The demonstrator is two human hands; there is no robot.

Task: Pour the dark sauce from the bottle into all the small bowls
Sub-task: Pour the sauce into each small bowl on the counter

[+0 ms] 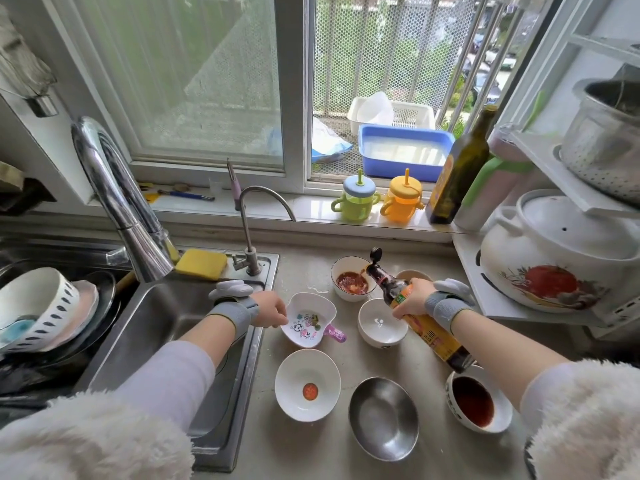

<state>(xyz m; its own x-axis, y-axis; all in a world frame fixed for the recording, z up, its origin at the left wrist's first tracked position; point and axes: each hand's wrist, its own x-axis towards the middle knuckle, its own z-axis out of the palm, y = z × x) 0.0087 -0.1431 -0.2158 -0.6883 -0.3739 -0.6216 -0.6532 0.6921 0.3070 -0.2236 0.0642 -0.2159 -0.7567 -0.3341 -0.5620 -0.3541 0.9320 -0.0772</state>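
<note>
The right hand [410, 299] grips the sauce bottle [420, 318], tilted, neck pointing upper-left into a far bowl [353, 278]; the left hand [272, 308] pinches the cartoon dish [308, 318]; seven bowls.

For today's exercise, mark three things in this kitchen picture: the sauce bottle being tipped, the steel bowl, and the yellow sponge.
sauce bottle [431, 336]: head view, on its orange label below the right hand.
steel bowl [383, 418]: head view, on its inner bottom.
yellow sponge [201, 264]: head view, on its top face.

Bowls [382, 322] on the counter [429, 441], right of the sink [145, 327].
</note>
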